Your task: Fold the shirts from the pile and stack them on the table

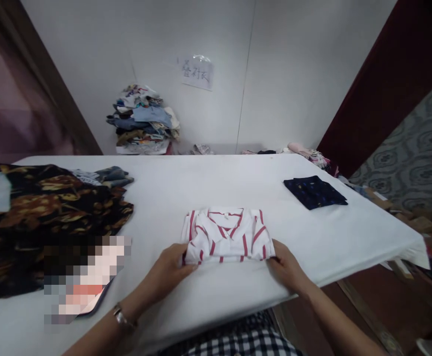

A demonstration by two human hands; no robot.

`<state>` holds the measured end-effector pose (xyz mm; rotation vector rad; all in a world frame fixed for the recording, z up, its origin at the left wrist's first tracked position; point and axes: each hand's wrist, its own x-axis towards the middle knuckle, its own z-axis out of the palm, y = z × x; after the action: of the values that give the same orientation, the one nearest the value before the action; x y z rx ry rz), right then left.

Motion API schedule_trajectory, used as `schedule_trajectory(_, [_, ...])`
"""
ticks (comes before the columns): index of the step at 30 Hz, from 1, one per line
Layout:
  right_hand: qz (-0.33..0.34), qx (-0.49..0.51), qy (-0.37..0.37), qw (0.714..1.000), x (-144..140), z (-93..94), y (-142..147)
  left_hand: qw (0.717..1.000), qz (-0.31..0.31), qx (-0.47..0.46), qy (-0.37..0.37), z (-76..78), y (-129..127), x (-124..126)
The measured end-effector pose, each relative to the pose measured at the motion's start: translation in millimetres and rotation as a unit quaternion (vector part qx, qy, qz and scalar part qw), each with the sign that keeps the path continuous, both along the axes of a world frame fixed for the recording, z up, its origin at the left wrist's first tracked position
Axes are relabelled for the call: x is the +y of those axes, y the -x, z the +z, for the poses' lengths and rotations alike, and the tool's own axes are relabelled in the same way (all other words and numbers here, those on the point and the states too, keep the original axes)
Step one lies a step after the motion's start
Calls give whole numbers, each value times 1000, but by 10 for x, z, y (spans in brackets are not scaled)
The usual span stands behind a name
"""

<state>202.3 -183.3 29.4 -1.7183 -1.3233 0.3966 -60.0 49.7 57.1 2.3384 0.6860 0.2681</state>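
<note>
A white shirt with red stripes (229, 237) lies folded into a compact rectangle in front of me, its collar facing up at the far side. My left hand (173, 267) grips its near left corner, thumb on top and the other fingers partly hidden by the cloth. At the near right corner, my right hand (284, 264) holds the edge, with its fingertips tucked out of sight under the fabric. The shirt rests on or just above the white-covered table (208, 183); I cannot tell which.
A folded dark navy garment (314, 192) lies at the table's right. Black-and-brown patterned clothing (56, 212) is heaped at the left, beside a blurred-out phone-like object (90, 291). Behind the table rises a tall clothes stack (145, 121), under a handwritten paper sign (197, 73) on the wall.
</note>
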Motion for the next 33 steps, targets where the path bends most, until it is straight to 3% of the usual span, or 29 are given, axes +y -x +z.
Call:
schedule_trajectory(3, [-26,124,30,992,-40,94,-8,996,50,12,71,46,3,-24])
schedule_trajectory(5, [-87,218,57,970,-2,173,-57,990,106,18,94,105,-83,-1])
schedule_trajectory(7, [-164,237,77,954,77,197,-97,985,143,7,96,124,-198,19])
schedule_trajectory(9, [-194,159,92,964,177,160,-103,987,148,14,62,104,-307,29])
schedule_trajectory(11, [-175,25,110,978,263,101,-80,989,136,61,-1,75,-383,29])
schedule_trajectory(13, [-156,-91,135,974,298,61,-52,983,133,113,-59,66,-411,21])
schedule_trajectory(16, [-162,-147,126,968,220,69,-25,977,153,78,-124,103,-364,-34])
schedule_trajectory(19, [-194,-100,33,975,46,107,56,965,98,-63,-235,140,-274,-173])
schedule_trajectory(22, [-167,91,20,981,-85,113,284,940,-60,-105,-318,99,-237,-324])
schedule_trajectory(24, [-118,284,81,948,-103,114,487,931,-130,-70,-334,36,-265,-351])
schedule_trajectory(27, [-84,503,124,851,-32,159,723,931,-155,-8,-329,-15,-366,-253])
schedule_trajectory(29, [-66,579,94,808,59,211,789,932,-152,9,-330,30,-448,-171])
schedule_trajectory(33, [-14,649,35,760,318,253,785,918,-105,-37,-380,187,-545,-191])
